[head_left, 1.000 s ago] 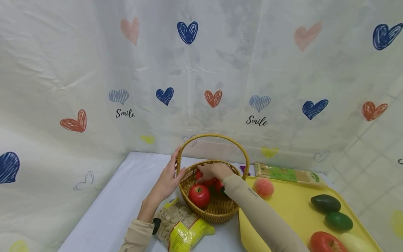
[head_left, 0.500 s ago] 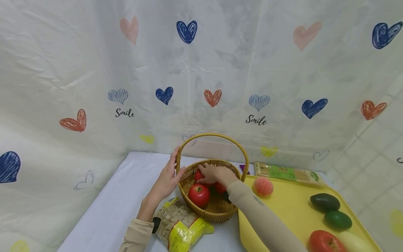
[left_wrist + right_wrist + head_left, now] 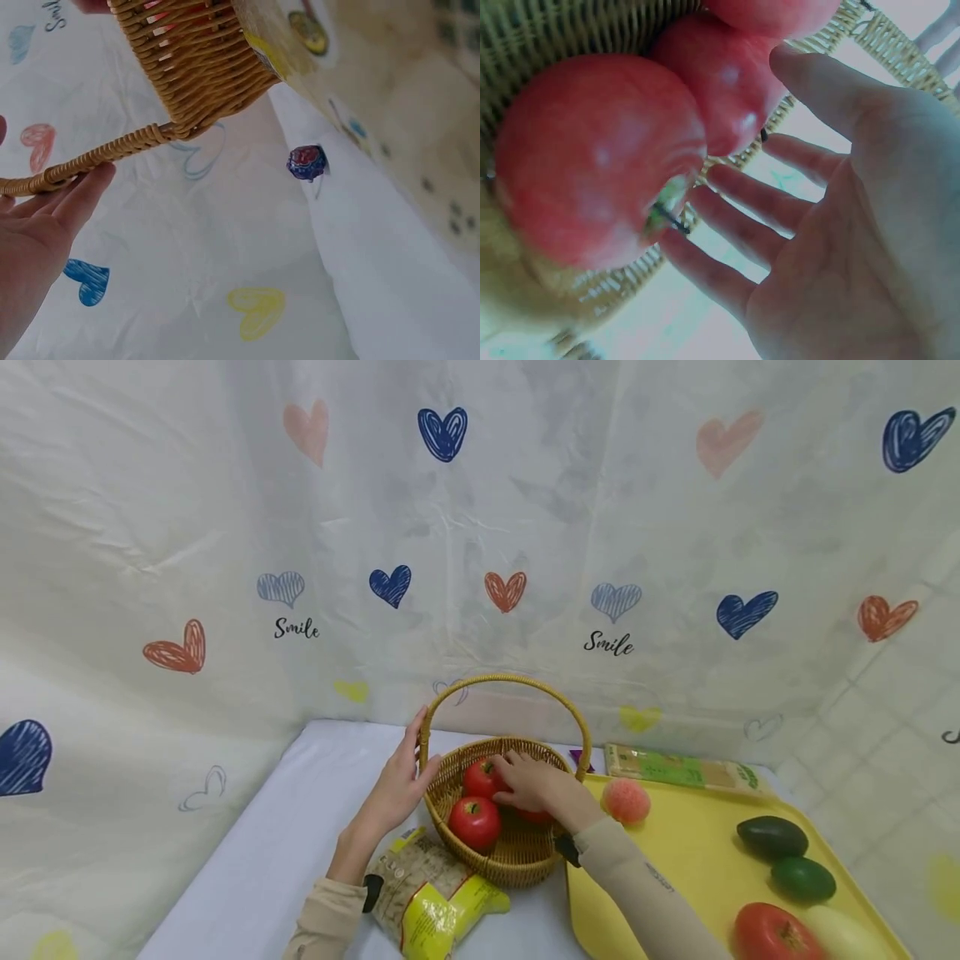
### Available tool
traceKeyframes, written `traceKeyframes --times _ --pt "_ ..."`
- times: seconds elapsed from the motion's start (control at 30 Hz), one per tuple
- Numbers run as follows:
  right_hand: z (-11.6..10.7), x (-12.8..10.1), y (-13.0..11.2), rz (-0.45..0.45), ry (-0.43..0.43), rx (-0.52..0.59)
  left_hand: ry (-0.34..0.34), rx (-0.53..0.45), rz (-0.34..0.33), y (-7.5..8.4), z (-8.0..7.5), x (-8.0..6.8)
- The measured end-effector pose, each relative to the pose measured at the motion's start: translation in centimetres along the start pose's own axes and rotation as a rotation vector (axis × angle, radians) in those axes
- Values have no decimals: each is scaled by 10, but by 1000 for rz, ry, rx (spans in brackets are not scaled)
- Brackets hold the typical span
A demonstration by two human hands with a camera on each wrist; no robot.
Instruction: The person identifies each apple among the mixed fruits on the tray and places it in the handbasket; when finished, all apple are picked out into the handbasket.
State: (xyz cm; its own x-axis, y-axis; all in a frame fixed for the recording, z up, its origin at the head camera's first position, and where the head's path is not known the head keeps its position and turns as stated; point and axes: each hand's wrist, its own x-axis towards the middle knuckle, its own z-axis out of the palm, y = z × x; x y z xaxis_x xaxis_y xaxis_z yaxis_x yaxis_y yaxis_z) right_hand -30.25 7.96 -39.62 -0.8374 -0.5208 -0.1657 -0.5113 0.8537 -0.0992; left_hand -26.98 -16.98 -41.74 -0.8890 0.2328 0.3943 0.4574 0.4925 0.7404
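A wicker basket [image 3: 517,858] with a tall arched handle [image 3: 502,681] stands on the white table. Three red tomatoes lie in it: a front one [image 3: 474,823], a far one [image 3: 482,776] and one [image 3: 534,816] partly under my right hand [image 3: 528,778]. That hand hovers open over the tomatoes, fingers spread; the right wrist view shows its bare palm [image 3: 855,202] beside a tomato [image 3: 592,157]. My left hand [image 3: 397,785] rests against the basket's left side, its straight fingers [image 3: 82,195] touching the handle [image 3: 97,154].
A yellow tray [image 3: 697,860] to the right carries a peach [image 3: 626,800], a dark avocado [image 3: 772,837], a green fruit [image 3: 804,878] and a tomato [image 3: 772,935]. A green packet [image 3: 678,770] lies behind it. A yellow-ended food bag [image 3: 427,897] sits in front of the basket.
My right hand has drawn back to the right inside the basket and opened, uncovering the far tomato. My left hand has stayed at the handle.
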Motion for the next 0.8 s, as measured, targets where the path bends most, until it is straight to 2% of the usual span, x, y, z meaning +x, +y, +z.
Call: traceKeyframes --times 0.23,0.37,0.47,0.63,0.8 --pt "14 -42 19 -115 148 -27 -25 -21 -9 2 1 1" --pt "27 -57 22 -196 262 -86 -13 -22 -21 1 1 -2" --pt "35 -67 23 -219 298 -121 -15 -28 -21 0 1 -5" --pt "41 -84 26 -227 315 -61 -9 -19 -25 1 0 -6" --pt "44 -110 35 -224 424 45 -2 -7 -6 2 0 -3"
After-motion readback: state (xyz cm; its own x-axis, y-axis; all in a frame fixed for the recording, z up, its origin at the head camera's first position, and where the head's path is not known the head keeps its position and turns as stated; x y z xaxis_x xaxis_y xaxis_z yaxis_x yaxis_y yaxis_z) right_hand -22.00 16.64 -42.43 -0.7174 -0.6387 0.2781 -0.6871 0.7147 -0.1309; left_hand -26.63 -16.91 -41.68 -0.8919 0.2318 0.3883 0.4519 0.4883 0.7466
